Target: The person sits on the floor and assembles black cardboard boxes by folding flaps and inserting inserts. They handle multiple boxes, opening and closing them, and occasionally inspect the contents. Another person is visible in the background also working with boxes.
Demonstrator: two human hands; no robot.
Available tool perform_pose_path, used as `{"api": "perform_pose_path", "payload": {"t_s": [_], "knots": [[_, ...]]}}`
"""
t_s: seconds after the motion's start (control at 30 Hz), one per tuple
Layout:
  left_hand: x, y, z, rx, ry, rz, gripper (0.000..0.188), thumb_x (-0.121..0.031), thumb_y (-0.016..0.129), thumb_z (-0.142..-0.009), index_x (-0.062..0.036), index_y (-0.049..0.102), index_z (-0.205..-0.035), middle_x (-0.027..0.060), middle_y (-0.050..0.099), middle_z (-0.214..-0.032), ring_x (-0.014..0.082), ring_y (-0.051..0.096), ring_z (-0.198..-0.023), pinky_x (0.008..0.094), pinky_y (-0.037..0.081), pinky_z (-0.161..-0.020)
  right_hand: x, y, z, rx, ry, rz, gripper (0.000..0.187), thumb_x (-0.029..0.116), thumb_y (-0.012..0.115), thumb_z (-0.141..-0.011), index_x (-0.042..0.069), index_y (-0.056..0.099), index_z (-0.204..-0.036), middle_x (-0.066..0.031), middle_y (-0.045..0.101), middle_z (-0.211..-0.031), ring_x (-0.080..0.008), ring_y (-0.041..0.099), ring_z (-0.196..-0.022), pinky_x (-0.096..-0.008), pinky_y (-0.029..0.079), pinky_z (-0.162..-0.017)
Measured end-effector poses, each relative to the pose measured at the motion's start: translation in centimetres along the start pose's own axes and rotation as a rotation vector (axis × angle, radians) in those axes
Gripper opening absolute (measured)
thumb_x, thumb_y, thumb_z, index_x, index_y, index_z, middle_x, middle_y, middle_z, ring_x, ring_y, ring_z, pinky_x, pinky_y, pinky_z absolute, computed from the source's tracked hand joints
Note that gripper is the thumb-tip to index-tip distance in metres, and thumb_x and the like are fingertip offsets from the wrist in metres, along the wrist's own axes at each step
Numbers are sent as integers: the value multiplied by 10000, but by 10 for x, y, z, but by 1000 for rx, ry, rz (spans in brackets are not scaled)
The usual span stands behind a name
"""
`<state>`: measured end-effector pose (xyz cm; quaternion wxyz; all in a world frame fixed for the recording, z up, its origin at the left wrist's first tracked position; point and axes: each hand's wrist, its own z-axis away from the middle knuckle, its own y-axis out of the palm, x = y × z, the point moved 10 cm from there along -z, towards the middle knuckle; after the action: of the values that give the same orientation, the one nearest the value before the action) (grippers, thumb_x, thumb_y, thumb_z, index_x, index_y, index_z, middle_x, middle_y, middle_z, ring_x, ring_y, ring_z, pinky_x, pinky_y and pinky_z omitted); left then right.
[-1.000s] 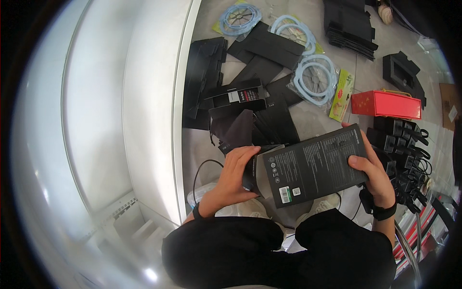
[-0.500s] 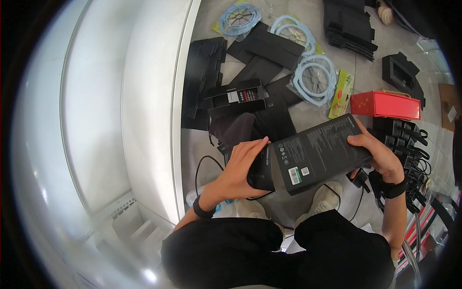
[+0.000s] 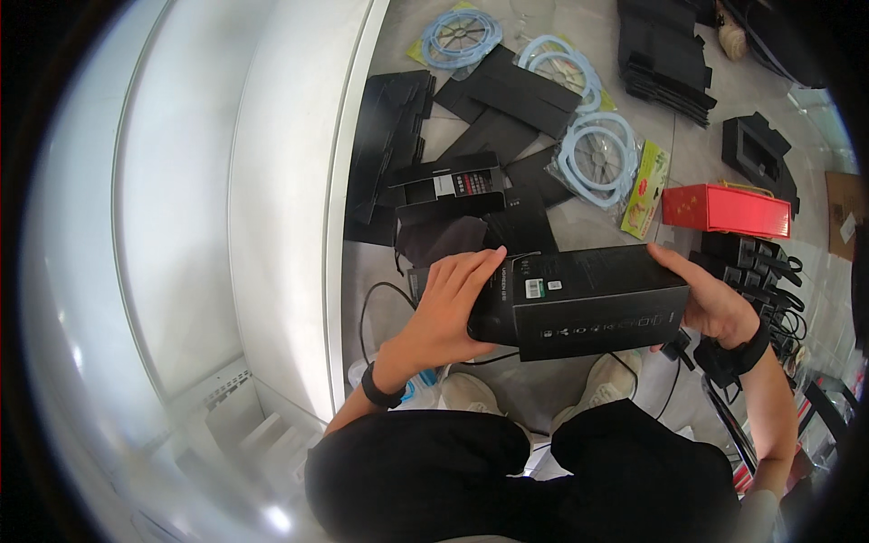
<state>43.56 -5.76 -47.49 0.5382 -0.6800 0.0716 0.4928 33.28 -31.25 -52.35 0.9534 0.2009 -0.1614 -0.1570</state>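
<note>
I hold a long black printed box (image 3: 602,312) level between my hands, over my shoes. My left hand (image 3: 460,299) is wrapped round a smaller black piece (image 3: 493,294) at the box's left end, fingers on top and thumb below. That piece meets the box's open-looking edge; I cannot tell how far it goes inside. My right hand (image 3: 711,299) grips the box's right end, its thumb along the top edge and most fingers hidden behind. A barcode label shows on the top face and a row of small icons on the front face.
Beyond the box lie an open black box with a keypad-like insert (image 3: 462,185), a dark pouch (image 3: 439,240), flat black cartons (image 3: 385,154) and packaged light-blue rings (image 3: 597,158). A red box (image 3: 724,210) and black cabled devices (image 3: 747,262) stand right. A white panel (image 3: 281,199) runs along the left.
The box has been rolled so that its front face shows and it lies more level. The gap between it and the left-hand piece has narrowed. My right hand has moved slightly lower.
</note>
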Motion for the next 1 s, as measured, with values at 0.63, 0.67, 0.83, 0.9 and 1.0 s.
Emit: {"api": "perform_pose_path", "payload": {"t_s": [0.63, 0.67, 0.83, 0.9, 1.0], "knots": [[26, -7, -1, -43, -104, 284, 1130, -175, 906, -573, -41, 376, -1562, 175, 453, -1490, 358, 444, -1343, 433, 356, -1148, 81, 23, 39, -92, -985, 890, 1123, 327, 965, -700, 1, 324, -1563, -137, 483, -1477, -259, 465, -1388, -358, 319, -1176], [25, -4, -4, -15, -116, 255, 1146, -177, 921, -577, -36, 361, -1566, 174, 443, -1498, 351, 439, -1358, 427, 351, -1155, 74, 9, 35, -137, -971, 708, 1070, 312, 953, -719, 0, 348, -1544, -124, 508, -1444, -256, 484, -1364, -348, 330, -1165], [24, -5, -4, -45, -155, 195, 1182, -173, 954, -578, -24, 332, -1572, 171, 427, -1505, 339, 435, -1381, 405, 348, -1162, 80, 9, 26, -166, -642, 227, 729, 326, 751, -934, -9, 419, -1491, -102, 577, -1344, -199, 575, -1233, -321, 446, -1072], [24, -9, -5, -67, -151, 189, 1174, -168, 954, -575, -23, 344, -1567, 174, 434, -1499, 343, 438, -1377, 405, 354, -1158, 75, 5, 25, -232, -543, 178, 642, 344, 692, -971, 1, 464, -1463, -106, 625, -1304, -165, 630, -1157, -278, 504, -1001], [18, -11, -8, -48, -128, 166, 1162, -168, 953, -573, -20, 358, -1560, 182, 443, -1492, 351, 441, -1371, 413, 361, -1151, 67, -4, 17, -243, -379, 142, 617, 352, 705, -961, 16, 503, -1437, -101, 652, -1279, -139, 662, -1101, -252, 526, -956]]}}
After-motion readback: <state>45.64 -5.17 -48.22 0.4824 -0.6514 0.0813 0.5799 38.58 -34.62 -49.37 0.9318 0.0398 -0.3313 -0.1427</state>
